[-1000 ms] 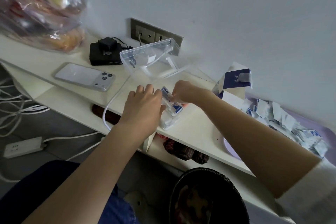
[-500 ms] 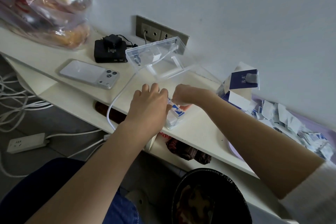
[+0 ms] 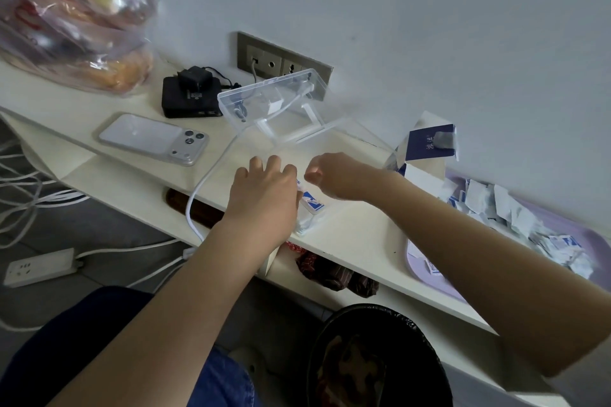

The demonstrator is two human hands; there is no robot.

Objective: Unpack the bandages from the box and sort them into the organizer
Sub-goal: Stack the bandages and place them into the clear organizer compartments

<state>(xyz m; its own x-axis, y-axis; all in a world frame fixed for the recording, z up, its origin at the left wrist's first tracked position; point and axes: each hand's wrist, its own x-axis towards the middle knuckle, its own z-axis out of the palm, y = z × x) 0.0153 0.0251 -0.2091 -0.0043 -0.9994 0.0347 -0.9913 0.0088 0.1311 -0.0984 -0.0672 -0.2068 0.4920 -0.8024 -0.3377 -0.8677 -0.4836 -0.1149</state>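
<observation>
The left grip is closed over one small stack of bandages, which pokes out at its thumb side. The stack sits in the near end of the one clear organizer on the bench. The right grip hovers just beside it, fingers curled under; I cannot tell whether it holds anything.

The bandages are white packets with blue print, pressed flat together. How many are in the stack cannot be counted.

To the right stand one torn-open blue and white box and one lilac tray, cut off at the frame edge, with a heap of loose packets. To the left lie one phone and one white cable. The organizer's see-through base is hard to make out; its lid stands open toward the wall.
</observation>
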